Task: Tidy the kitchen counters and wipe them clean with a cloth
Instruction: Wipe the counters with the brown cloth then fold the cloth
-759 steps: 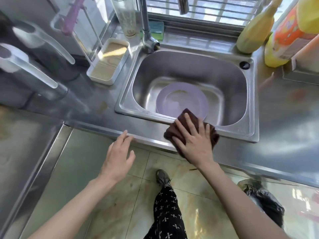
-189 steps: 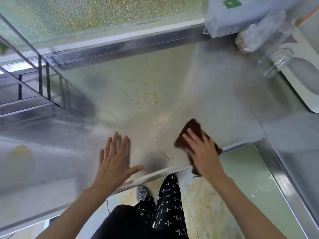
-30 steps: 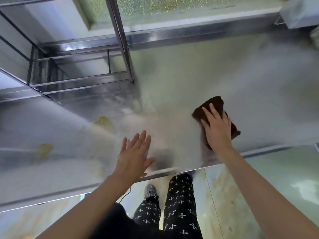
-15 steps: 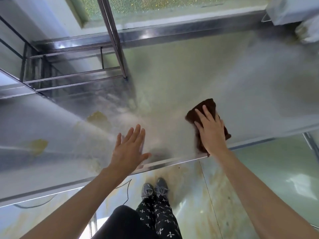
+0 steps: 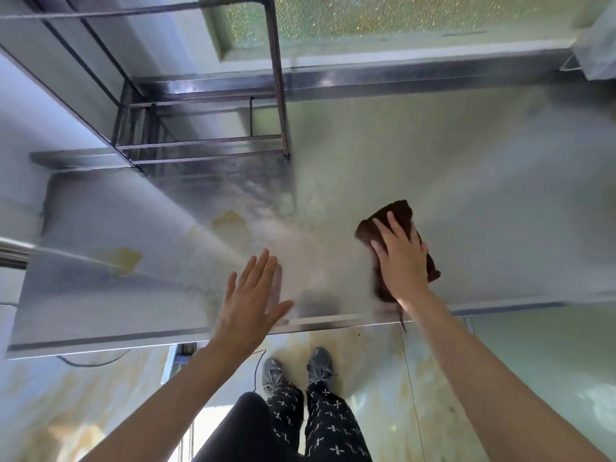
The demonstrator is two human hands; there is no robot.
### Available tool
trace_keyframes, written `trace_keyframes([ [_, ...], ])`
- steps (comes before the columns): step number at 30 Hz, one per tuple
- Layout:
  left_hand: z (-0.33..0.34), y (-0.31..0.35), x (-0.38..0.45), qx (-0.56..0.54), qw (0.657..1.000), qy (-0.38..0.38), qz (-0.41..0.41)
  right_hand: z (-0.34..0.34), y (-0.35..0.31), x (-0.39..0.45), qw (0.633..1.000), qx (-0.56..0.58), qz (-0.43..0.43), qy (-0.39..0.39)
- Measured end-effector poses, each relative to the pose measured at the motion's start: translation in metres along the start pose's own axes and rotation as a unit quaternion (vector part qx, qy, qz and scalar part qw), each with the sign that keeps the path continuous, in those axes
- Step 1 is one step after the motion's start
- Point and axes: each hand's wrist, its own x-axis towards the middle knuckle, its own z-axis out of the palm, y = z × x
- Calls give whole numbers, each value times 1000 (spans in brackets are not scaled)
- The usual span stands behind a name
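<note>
A dark brown cloth (image 5: 390,213) lies flat on the stainless steel counter (image 5: 483,201), near its front edge. My right hand (image 5: 401,260) presses down on the cloth with straight, spread fingers and covers its middle. My left hand (image 5: 251,296) is flat, fingers straight, at the counter's front edge to the left of the cloth, about a hand's width away. Yellowish stains (image 5: 230,221) mark the steel to the left of both hands.
A dark metal rack frame (image 5: 278,95) stands on the counter at the back left, under a frosted window (image 5: 400,15). A pale box or bag (image 5: 600,51) sits at the far right back. My legs and shoes (image 5: 296,371) stand on the tiled floor below.
My right hand has drawn the cloth a little toward the counter's front edge. The left hand stays flat at the edge. The view has shifted slightly, showing more of the rack.
</note>
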Motion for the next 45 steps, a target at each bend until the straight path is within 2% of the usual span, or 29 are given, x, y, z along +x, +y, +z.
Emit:
trace_keyframes([
  [2, -4, -7, 0, -8, 1000, 1, -20, 6, -24, -6, 999, 18, 35, -1],
  [3, -6, -12, 0, -14, 1000, 4, -25, 13, -36, -16, 1000, 4, -10, 2],
  [4, -8, -16, 0, -21, 999, 9, -28, 24, -48, -30, 996, -22, -92, 6],
  [6, -13, -31, -2, -25, 999, 15, -23, 42, -64, -63, 960, -85, -268, -6],
  [8, -20, -53, -7, -17, 999, 21, -17, 47, -63, -68, 931, -120, -343, -35],
  [9, -24, -66, -11, -5, 999, 24, -20, 45, -61, -62, 930, -141, -337, -49],
  [11, -31, -93, -17, 43, 997, 39, -41, 42, -60, -50, 941, -160, -297, -21],
  [14, -38, -131, -27, 73, 989, 29, -124, 40, -84, -36, 992, -62, -110, -15],
  [16, -40, -149, -31, 69, 985, 7, -160, 50, -117, -42, 1000, -20, -14, 10],
  [17, -39, -154, -33, 72, 983, 4, -166, 59, -135, -52, 999, -29, -21, 28],
  [19, -38, -160, -34, 74, 984, 10, -162, 85, -167, -80, 987, -69, -132, 53],
  [22, -34, -161, -33, 61, 989, 22, -133, 104, -184, -111, 946, -89, -310, 3],
  [24, -34, -165, -35, 56, 992, 20, -112, 94, -175, -91, 936, -111, -333, -27],
  [26, -39, -175, -41, 50, 994, 33, -92, 85, -162, -65, 956, -124, -265, 3],
  [28, -45, -193, -50, 38, 994, 52, -93, 75, -157, -46, 990, -72, -120, 15],
  [30, -52, -215, -61, 28, 990, 61, -128, 80, -171, -49, 999, -23, 3, 32],
  [31, -55, -226, -66, 24, 986, 65, -151, 85, -186, -58, 998, -22, 27, 43],
  [32, -58, -236, -70, 21, 982, 70, -172, 93, -203, -70, 997, -37, 8, 64],
  [33, -62, -245, -73, 16, 979, 72, -189, 103, -219, -83, 994, -62, -47, 80],
  [36, -68, -258, -75, 7, 973, 47, -227, 126, -241, -114, 973, -100, -208, 19],
  [37, -69, -259, -73, 11, 973, 38, -229, 124, -237, -110, 965, -97, -242, -3],
  [39, -69, -261, -71, 13, 974, 24, -227, 114, -222, -95, 955, -123, -270, 0],
  [41, -68, -264, -69, 11, 974, 12, -226, 101, -206, -77, 976, -105, -189, 10],
  [43, -66, -266, -69, 16, 973, 14, -229, 96, -206, -68, 999, -29, -27, 18],
  [45, -65, -266, -69, 17, 973, 24, -227, 106, -234, -78, 997, -16, 61, 39],
])
